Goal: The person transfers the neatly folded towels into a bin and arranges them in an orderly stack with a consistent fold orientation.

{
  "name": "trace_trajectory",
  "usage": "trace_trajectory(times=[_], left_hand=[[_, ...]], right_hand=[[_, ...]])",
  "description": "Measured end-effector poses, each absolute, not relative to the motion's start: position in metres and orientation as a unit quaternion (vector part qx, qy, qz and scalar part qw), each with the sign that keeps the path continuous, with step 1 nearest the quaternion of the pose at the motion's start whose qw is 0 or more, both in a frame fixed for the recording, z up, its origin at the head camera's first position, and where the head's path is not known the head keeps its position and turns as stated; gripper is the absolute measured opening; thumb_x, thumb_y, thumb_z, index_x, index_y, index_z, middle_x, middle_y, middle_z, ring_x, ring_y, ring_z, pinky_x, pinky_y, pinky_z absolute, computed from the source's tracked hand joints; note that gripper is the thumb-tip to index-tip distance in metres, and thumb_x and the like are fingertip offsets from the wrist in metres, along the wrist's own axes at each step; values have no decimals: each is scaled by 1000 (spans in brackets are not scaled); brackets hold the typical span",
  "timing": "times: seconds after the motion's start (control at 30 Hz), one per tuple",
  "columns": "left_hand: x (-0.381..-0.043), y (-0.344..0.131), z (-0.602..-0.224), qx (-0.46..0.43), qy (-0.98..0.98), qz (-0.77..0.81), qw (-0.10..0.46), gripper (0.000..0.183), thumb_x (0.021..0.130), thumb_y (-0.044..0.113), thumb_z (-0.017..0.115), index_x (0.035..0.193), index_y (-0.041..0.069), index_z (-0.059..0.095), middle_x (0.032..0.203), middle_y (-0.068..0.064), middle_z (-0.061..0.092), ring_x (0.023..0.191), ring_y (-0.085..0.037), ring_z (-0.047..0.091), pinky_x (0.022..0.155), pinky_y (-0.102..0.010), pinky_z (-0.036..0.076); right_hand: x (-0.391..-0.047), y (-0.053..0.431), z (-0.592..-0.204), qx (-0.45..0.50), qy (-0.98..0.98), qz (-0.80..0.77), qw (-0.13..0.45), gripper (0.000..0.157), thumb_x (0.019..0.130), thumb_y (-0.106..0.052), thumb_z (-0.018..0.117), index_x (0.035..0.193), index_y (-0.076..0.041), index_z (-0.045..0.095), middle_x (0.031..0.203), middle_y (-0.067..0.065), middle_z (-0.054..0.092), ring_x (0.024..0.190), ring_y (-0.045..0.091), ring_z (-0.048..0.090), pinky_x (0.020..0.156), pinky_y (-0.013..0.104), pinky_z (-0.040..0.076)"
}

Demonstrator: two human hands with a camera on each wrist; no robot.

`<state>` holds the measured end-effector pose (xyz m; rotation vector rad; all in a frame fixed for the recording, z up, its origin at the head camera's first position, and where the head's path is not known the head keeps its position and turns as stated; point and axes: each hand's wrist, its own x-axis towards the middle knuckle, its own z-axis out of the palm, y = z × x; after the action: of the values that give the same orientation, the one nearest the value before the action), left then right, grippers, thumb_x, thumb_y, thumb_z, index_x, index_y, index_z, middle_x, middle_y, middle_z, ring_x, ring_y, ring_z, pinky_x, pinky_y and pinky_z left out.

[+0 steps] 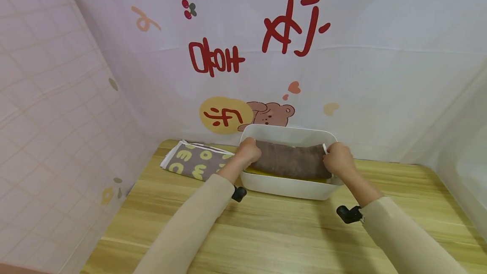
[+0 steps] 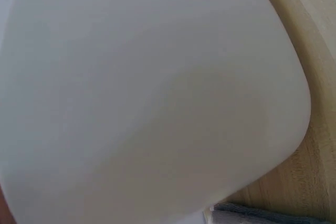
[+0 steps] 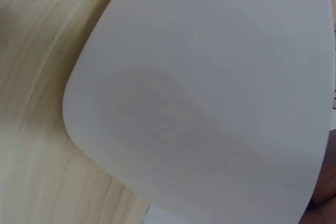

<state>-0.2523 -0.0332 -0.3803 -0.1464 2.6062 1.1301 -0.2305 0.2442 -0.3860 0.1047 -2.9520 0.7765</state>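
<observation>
A folded brown towel (image 1: 291, 160) lies across the inside of a white plastic bin (image 1: 289, 188), over something yellow (image 1: 279, 174). My left hand (image 1: 249, 151) grips the towel's left end at the bin's left rim. At the other end, by a white edge strip, my right hand (image 1: 338, 159) pinches the towel with curled fingers. The fingertips of both hands are mostly hidden in the head view. In the left wrist view the bin's outer wall (image 2: 157, 87) fills most of the picture. Part of the right hand (image 3: 323, 182) shows beyond the bin's wall (image 3: 210, 87) in the right wrist view.
A folded grey-purple towel with yellow-green letters (image 1: 198, 160) lies on the wooden table (image 1: 274, 231), left of the bin. Behind the bin hangs a white printed cloth (image 1: 380, 75); a grid-patterned cloth (image 1: 49, 117) borders the left side.
</observation>
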Motion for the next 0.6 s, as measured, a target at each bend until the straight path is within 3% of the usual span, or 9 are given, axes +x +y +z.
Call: trace_trajectory(times=[0.1, 0.23, 0.33, 0.47, 0.6], left_hand=[[-252, -31, -382, -40, 918, 366, 146, 40, 99, -1, 58, 138, -10, 53, 123, -19, 59, 102, -33, 55, 79, -36, 49], [-253, -27, -385, -23, 932, 332, 144, 26, 98, 0, 61, 123, -9, 60, 105, -16, 61, 89, -29, 56, 73, -35, 48], [-252, -26, -383, -12, 940, 311, 138, 15, 97, 1, 63, 111, -6, 63, 93, -12, 57, 78, -26, 54, 66, -32, 45], [-251, -26, -378, -3, 930, 349, 112, 14, 97, 2, 61, 107, -7, 61, 89, -13, 53, 76, -26, 50, 62, -33, 41], [-248, -31, -367, 10, 892, 444, 88, 35, 97, -1, 54, 130, -13, 53, 116, -21, 58, 98, -33, 54, 75, -38, 44]], right_hand=[[-230, 242, -389, 36, -969, 239, 48, 33, 83, 3, 56, 58, -10, 40, 58, 2, 41, 60, 26, 40, 53, 37, 36], [-229, 238, -392, 52, -971, 231, 44, 8, 85, -1, 58, 80, 5, 55, 71, 17, 56, 67, 34, 46, 61, 49, 43], [-228, 235, -393, 65, -968, 238, 37, 25, 87, -4, 61, 104, 14, 59, 92, 29, 65, 77, 40, 54, 70, 56, 47], [-226, 231, -392, 76, -965, 243, 62, 37, 93, -6, 60, 117, 20, 50, 108, 38, 59, 93, 54, 62, 80, 64, 49], [-226, 228, -386, 93, -956, 253, 111, 39, 97, -6, 57, 124, 21, 49, 114, 38, 58, 99, 59, 62, 84, 67, 49]])
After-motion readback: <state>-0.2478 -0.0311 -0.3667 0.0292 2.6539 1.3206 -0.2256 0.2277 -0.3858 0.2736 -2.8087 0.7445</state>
